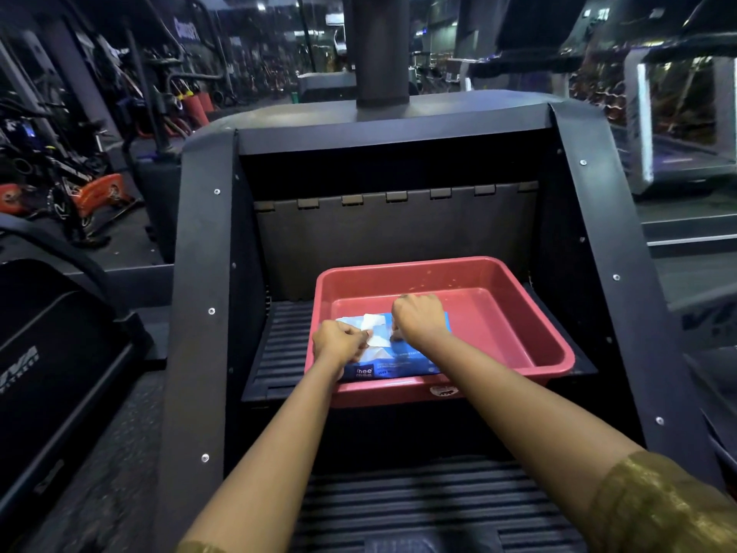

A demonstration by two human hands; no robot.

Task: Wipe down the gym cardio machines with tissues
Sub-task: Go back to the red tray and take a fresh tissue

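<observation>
1. The tissue (375,331) is white and half out of the blue wipe pack (399,359), which lies in the near-left part of the red tray (518,313). The tray sits on a ribbed step (279,353) of the stair machine.
2. Handling: the tissue is prob. thin, limp and damp (wet-wipe pack), very light, and tears if yanked. Best taken by a free corner or edge & pulled slow and straight.
3. The pack is soft, light and likely to lift with the sheet, so it needs pinning near the opening.
4. Left hand (339,345): arm reaches fwd, fingers & thumb pinched on the tissue's left edge.
5. Right hand (418,319): arm reaches fwd, wrist bent down, fingers curled onto the pack top just right of the tissue. It looks to be holding the pack down, but the fingertips are hidden.
6. The hands are close together, w/ the tissue between them.
</observation>
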